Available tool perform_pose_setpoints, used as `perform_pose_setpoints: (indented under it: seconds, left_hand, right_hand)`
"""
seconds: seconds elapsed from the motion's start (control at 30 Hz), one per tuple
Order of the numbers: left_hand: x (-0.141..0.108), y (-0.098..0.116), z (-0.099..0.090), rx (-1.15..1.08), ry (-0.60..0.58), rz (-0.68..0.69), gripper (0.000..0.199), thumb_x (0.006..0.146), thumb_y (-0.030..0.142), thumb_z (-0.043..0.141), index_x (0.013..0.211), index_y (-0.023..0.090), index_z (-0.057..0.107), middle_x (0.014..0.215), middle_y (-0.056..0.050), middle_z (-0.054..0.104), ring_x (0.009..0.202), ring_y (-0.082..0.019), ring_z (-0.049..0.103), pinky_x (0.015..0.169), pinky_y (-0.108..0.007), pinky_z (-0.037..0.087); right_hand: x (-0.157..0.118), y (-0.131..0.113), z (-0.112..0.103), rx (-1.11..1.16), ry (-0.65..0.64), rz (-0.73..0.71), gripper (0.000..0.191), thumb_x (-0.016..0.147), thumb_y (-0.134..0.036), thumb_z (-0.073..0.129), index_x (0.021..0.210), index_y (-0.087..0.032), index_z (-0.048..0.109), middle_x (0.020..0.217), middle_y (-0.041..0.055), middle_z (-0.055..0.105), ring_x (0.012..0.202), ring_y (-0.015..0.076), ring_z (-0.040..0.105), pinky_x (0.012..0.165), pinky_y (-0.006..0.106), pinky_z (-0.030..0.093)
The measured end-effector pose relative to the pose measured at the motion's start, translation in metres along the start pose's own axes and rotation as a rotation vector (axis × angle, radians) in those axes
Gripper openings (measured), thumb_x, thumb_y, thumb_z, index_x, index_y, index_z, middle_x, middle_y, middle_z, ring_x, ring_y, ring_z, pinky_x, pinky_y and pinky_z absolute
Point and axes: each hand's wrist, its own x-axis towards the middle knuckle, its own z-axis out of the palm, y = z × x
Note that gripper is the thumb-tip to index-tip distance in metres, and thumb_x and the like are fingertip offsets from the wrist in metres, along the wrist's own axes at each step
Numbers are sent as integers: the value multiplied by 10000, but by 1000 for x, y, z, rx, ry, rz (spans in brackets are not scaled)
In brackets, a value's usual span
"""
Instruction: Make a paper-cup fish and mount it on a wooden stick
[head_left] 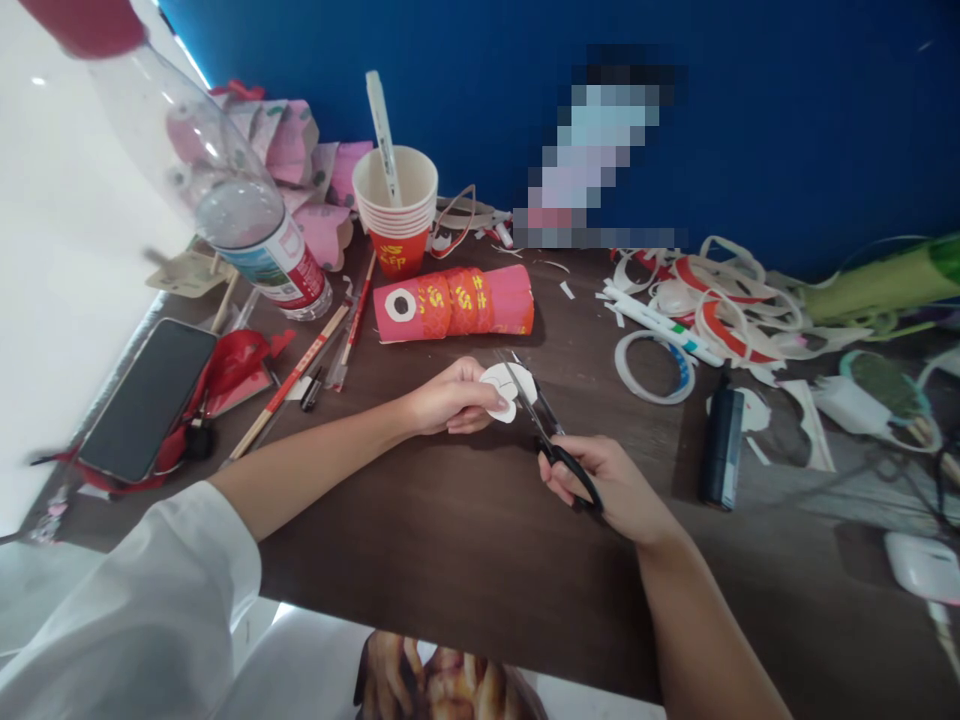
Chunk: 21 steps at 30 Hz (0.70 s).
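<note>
My left hand (455, 397) pinches a small round piece of white paper (498, 384) that has curved lines drawn on it. In my right hand (600, 483) is a pair of scissors (553, 447) with black handles. Their parted blades reach across the right part of the paper, one seemingly in front of it. Just behind my hands lies a red and pink paper tube (454, 303) with a white eye-like ring and yellow marks. My right fingers are wrapped around the scissor handles, partly hiding them.
Stacked paper cups (395, 212) holding a marker, a plastic bottle (262, 235) and a phone (148, 400) stand or lie to the left. Rightward are a tape roll (655, 367), a dark marker-like object (723, 447), paper scraps (731, 290) and a white earphone case (924, 566).
</note>
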Motion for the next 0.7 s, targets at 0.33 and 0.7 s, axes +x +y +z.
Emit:
perform_pose_setpoints:
  seconds: [0.33,0.7]
  left_hand:
    - [2,-5,1,22,141,149,357,651,333,675,421,145,479,285,77,349,255,-21,290,307,-164,214]
    - [3,-4,13,292,270,249,409,731,514,660,689,122,554,583,35,558,421,-36,508,365,-148,372]
  right_hand:
    - [0,0,-2,-9,63,3,477,783,-598,541,542,-196,451,448,-31,449,427,78,377,434,239,254]
    - [1,5,-2,23,130,-27,334,800,-387,556,549,-183,474,470,-36,462,444,77,388,455,232,278]
